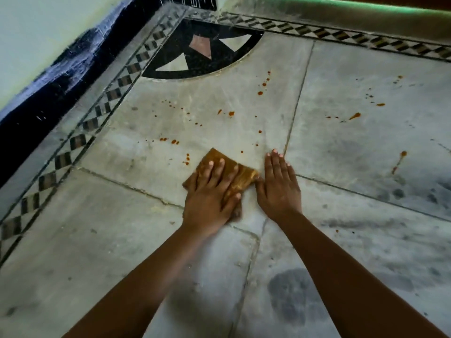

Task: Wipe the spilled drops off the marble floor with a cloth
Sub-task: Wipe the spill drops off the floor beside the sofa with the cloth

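Left hand point(211, 191): fingers straight and spread, pressing flat on cloth point(244, 175), gripping nothing; it covers the cloth's middle. Right hand point(279, 184): flat on marble floor point(109, 240), just beside the cloth at 3 o'clock.

Count: 1 cloth, 2 hands. Orange drops point(231, 113) are too many to count, scattered 10 to 3 o'clock, the nearest just beside the cloth at 10.

Cloth is folded and near square, with no clear long axis; one corner points to 12. Black inlay point(185, 42) lies well apart at 12.

Bare marble floor point(353, 147) open beyond cloth point(244, 178), right hand point(279, 189) flat just beside it, wall point(36, 113) far left
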The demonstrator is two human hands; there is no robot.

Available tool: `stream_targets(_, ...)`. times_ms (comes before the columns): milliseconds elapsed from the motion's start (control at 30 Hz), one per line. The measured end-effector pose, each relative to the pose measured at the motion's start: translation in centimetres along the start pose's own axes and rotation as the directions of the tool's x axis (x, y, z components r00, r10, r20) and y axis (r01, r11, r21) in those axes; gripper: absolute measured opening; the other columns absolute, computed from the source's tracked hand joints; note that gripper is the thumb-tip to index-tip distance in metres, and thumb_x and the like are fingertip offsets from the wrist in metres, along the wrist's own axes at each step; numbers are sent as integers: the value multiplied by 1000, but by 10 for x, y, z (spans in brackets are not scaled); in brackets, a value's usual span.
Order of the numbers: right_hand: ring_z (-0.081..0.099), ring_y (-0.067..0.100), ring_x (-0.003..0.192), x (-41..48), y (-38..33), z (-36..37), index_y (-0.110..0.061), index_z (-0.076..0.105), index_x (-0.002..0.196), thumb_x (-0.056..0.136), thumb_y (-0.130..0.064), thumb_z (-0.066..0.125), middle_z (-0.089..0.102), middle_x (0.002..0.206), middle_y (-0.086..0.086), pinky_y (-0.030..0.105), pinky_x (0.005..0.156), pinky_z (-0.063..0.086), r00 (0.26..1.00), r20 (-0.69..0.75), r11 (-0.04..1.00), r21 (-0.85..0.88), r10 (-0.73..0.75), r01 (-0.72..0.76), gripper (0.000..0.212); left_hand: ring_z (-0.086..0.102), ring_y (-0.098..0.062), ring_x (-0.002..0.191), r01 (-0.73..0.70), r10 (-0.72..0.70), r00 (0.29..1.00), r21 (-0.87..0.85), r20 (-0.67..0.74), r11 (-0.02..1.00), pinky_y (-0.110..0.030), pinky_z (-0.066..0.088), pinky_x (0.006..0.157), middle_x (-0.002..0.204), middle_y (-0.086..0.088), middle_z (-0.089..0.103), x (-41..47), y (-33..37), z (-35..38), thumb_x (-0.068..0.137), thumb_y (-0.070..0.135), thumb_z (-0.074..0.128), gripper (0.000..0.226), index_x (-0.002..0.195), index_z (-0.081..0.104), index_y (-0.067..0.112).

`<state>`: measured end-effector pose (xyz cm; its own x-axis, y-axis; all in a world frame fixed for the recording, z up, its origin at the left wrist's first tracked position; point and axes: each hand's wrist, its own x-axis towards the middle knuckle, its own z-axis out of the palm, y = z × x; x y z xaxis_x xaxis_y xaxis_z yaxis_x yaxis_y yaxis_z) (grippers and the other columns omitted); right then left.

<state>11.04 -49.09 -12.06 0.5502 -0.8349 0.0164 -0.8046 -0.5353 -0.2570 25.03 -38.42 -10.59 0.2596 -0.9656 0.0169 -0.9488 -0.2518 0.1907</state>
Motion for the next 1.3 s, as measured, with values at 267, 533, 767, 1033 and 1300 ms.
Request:
stream_targets(267, 17, 24, 144, 0, -4, 1, -5, 23, 147, 91, -40, 19, 20, 155, 14, 33, 116, 4, 999, -5, 999, 10, 50, -50, 66, -4, -23, 146, 292, -291, 952, 6, 97, 956, -47, -5, 116, 160, -1, 4, 77, -25, -9, 89, 58, 17, 66, 149, 13, 32)
stream_targets(533, 20, 24, 143, 2, -4, -1, -4, 26, 146, 92, -39, 25, 23, 153, 14, 34, 115, 6, 998, 12, 998, 10, 67, -67, 64, 16, -24, 144, -12, 10, 999, 59, 49, 998, -46, 6, 114, 154, 1, 29, 43, -31, -5, 90, 57, 23, 58, 144, 31, 36)
stream_targets(767, 22, 25, 142, 3, -5, -2, -3, 27, 145, 91, -38, 28, 25, 153, 15, 35, 115, 8, 997, 30, 998, 5, 67, -67, 64, 9, -28, 146, 169, -168, 986, -15, 20, 986, -54, 4, 115, 157, -4, 20, 95, 1, 2, 88, 54, 20, 64, 146, 28, 29)
stream_targets(1033, 20, 26, 143, 3, -4, -2, -4, 25, 146, 91, -38, 26, 22, 154, 15, 34, 115, 4, 997, 30, 997, 15, 70, -70, 65, 13, -29, 145, 197, -197, 980, 12, 20, 980, -53, 10, 115, 156, -7, 21, 40, -71, -14, 90, 53, 23, 63, 147, 25, 27)
stream_targets(1300, 16, 26, 144, 2, -5, -2, -4, 21, 147, 91, -41, 21, 18, 155, 15, 33, 115, 1, 998, 21, 999, 8, 54, -54, 67, 10, -26, 146, 47, -46, 997, -8, 57, 999, -51, 8, 116, 157, -6, 18, 27, -24, -5, 91, 54, 23, 65, 149, 17, 25)
